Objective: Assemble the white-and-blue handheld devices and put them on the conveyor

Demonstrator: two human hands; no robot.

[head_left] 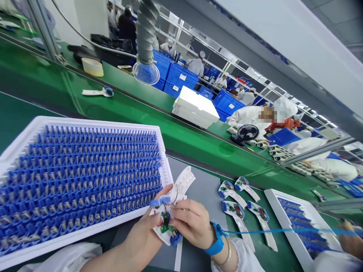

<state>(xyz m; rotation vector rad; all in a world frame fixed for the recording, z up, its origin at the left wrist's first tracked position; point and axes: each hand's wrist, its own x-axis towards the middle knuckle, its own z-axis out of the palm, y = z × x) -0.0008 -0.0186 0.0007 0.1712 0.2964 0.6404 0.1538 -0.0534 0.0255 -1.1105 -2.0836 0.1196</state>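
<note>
My left hand (143, 236) holds a white handheld thermometer half-shell (183, 184), its handle pointing up and away from me. Inside its head lie a green circuit board (164, 223), thin red and dark wires, and blue end pieces. The fingers of my right hand (193, 223) are pinched together at the board's right side; what is between the fingertips is hidden. A blue wrist strap (217, 241) with a blue cord circles my right wrist. Several similar open thermometer halves (234, 213) with boards lie on the right of the bench.
Left stands a large white foam tray (167, 162) with rows of blue-and-metal parts. Another white tray (272, 200) holds blue parts at right, near another person's blurred hand (350, 238). Beyond run a green ledge, stacked white trays (195, 105) and a hanging duct (146, 37).
</note>
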